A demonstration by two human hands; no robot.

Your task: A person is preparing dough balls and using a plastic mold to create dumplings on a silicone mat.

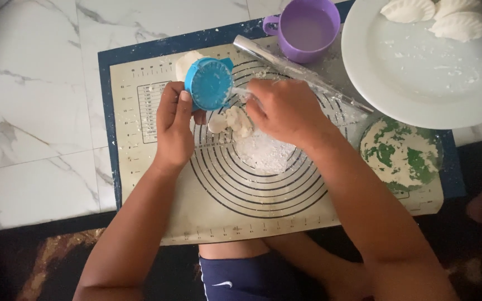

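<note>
Marble floor under a baking mat (140, 223); my left hand (174, 131) grips a blue dumpling mould (210, 83), right hand (285, 111) pinching dough (238, 120).

A home kitchen floor: marble tiles (29, 111), baking mat (140, 223), rolling pin (302, 72).

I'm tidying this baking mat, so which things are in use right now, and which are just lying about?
In use: left hand holding the blue dumpling press; right hand at the dough piece; flour pile.

Lying about: rolling pin, purple cup, white plate, green floured dish.
</note>
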